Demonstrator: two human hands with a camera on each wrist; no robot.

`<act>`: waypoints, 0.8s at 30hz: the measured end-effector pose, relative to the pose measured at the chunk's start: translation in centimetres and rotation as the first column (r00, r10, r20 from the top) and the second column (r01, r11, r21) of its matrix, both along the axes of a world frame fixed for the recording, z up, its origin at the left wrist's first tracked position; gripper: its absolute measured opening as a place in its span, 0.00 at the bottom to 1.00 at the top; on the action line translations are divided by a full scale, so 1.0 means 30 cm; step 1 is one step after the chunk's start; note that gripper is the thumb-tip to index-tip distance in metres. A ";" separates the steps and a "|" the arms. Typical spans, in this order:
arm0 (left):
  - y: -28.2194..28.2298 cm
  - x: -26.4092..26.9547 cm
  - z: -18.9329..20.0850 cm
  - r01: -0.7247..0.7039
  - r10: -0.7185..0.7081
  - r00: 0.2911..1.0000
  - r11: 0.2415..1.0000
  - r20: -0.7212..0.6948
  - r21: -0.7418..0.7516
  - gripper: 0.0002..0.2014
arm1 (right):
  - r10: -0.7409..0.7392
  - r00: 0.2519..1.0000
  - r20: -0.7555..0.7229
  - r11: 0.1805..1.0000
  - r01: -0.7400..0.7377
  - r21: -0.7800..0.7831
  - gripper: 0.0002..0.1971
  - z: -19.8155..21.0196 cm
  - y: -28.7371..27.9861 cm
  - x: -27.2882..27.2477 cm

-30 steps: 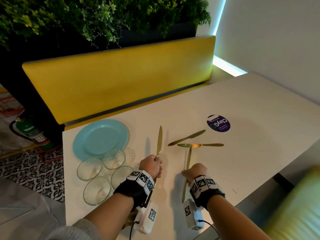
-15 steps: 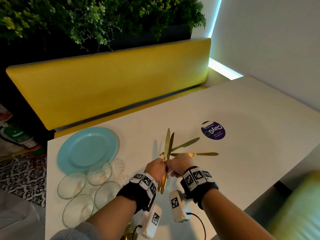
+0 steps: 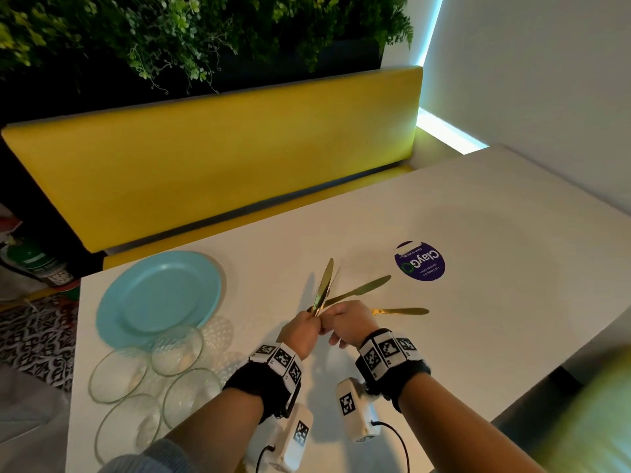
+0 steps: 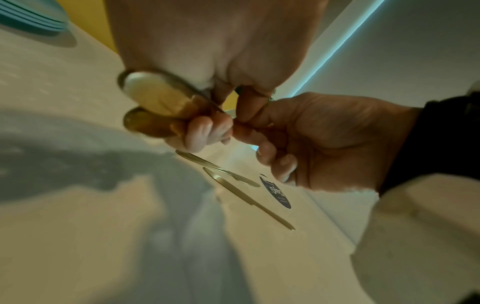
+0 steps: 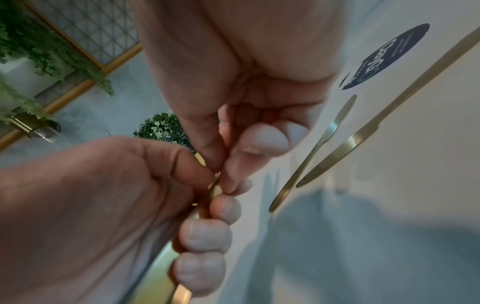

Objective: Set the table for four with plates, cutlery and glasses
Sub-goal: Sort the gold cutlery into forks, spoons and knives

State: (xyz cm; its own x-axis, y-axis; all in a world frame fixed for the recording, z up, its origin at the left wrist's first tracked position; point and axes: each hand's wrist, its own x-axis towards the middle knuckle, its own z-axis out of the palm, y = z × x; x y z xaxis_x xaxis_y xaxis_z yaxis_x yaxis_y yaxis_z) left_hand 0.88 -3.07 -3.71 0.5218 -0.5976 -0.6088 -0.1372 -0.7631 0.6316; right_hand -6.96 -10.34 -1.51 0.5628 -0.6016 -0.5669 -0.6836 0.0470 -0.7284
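Left hand [image 3: 300, 332]: curled round the handles of two gold knives [image 3: 322, 290], blades pointing up and away, tilted a little right; handle ends sticking out below the fist in the left wrist view.
Left grip: closed on the two held knives.
Right hand [image 3: 348, 322]: pressed against the left, thumb and forefinger pinching the held knives at the handles just above the left fingers [image 5: 207, 232]; remaining fingers loosely bent.
Right grip: closed in a pinch on the same knives.
Knives on worktop: one gold knife [image 3: 362, 291] lying flat beyond the hands, blade aimed toward the sticker; a second gold knife [image 3: 401, 311] lying flat to the right of the right hand, pointing right; near ends of both hidden behind the hands, so touching or apart cannot be told.
Plates: light blue stack [image 3: 158, 297] at the left far corner of the worktop [image 3: 478, 233]; several rims showing in the left wrist view.
Glasses: four clear glasses [image 3: 153, 380] clustered just in front of the plates, the nearest rim overlapping the plate edge in the head view.
Sticker: round purple sticker [image 3: 420, 260] flat on the worktop, right of the knives.
Bench: yellow padded bench [image 3: 222, 158] along the far edge of the worktop, green plants [image 3: 187, 35] above its back.
Wrists: black bands with printed square markers on both.
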 end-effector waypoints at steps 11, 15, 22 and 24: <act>0.006 0.025 0.010 -0.381 0.340 0.879 0.922 -0.335 -0.063 0.15 | -0.039 0.872 -0.487 0.860 -0.218 -0.461 0.13 -0.102 -0.238 -0.138; 0.013 0.023 0.019 -0.427 0.382 0.858 0.902 -0.342 -0.062 0.16 | 0.018 0.839 -0.543 0.803 -0.336 -0.493 0.15 -0.167 -0.300 -0.185; 0.012 0.042 -0.039 -0.287 0.278 0.955 0.953 -0.102 -0.100 0.11 | 0.167 0.760 -0.628 0.623 -0.575 -0.530 0.14 -0.174 -0.300 -0.202; 0.006 0.044 -0.043 -0.276 0.267 0.959 0.957 -0.096 -0.092 0.11 | 0.222 0.702 -0.676 0.546 -0.664 -0.511 0.14 -0.164 -0.295 -0.206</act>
State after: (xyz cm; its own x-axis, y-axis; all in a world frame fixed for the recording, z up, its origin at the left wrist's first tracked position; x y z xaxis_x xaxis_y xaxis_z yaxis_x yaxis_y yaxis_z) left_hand 2.19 -2.89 -4.98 0.6241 -0.5019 -0.5988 0.1217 -0.6946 0.7090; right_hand -13.14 -19.19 -6.44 0.6500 -0.6614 -0.3742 -0.6974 -0.7148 0.0518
